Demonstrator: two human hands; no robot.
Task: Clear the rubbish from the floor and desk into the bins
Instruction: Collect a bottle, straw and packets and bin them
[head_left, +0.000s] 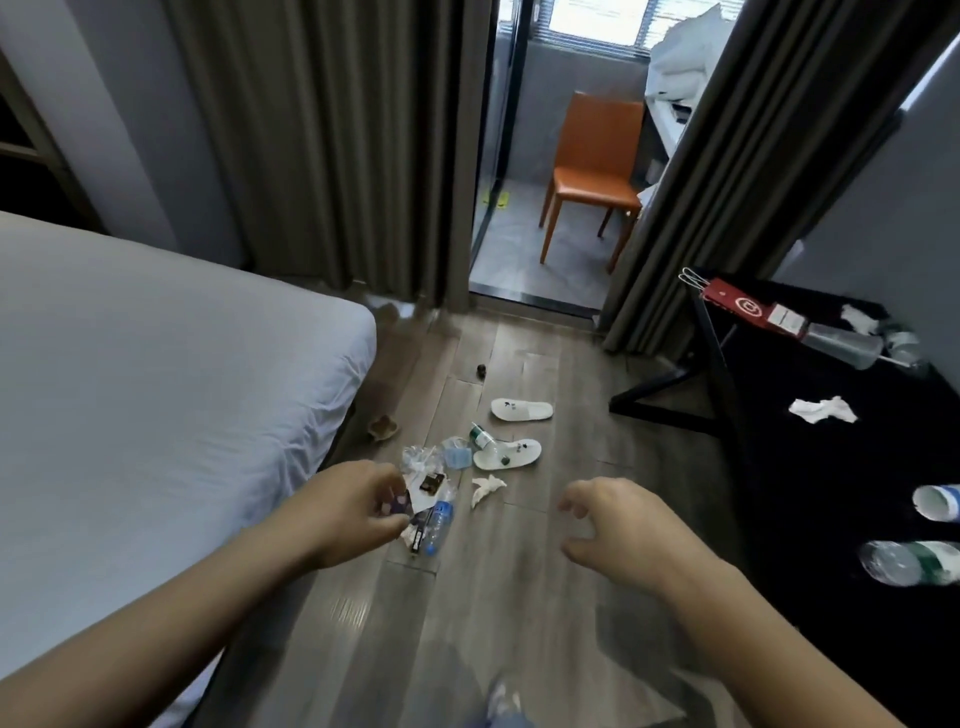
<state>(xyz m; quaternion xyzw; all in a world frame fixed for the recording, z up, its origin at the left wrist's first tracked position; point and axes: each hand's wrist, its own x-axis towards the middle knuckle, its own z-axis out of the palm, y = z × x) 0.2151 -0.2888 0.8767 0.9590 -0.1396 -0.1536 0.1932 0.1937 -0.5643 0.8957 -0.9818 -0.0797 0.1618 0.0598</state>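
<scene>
A: Closest up: left hand (358, 509) & right hand (613, 525), both out over wood floor (519, 597). Holding anything?

B: Can't tell w/ left hand. Fingers curled, all blurry, just above blue-label bottle (438, 522). Maybe pinching sth, maybe not. Right hand: fingers loose & bent, nothing in it.

A: Much done yet?

B: Looks like hardly any. Lots left on floor just past left hand: clear wrap (415, 457), blue mask (457, 458), green-label bottle (483, 439), white tissue (485, 491), dark packet (432, 483). Farther off: small dark lump (480, 370). Also brown bit (383, 428) by bed (156, 364) on left.

A: Slippers too?

B: Near slipper (506, 454) right up against green-label bottle, far slipper (522, 409) just behind. Prob not rubbish, not sure.

A: And desk?

B: Black desk (831, 467) on right, not cleared. Far end: red paper bag (748, 309) lying flat, clear cup (841, 345) w/ straw beside it. Middle: crumpled tissue (823, 410). Near end: paper cup (935, 509) & desk bottle (909, 564), both on sides.

A: Bins?

B: Can't see any. Best guess: just starting. Floor pile first, then desk.
</scene>
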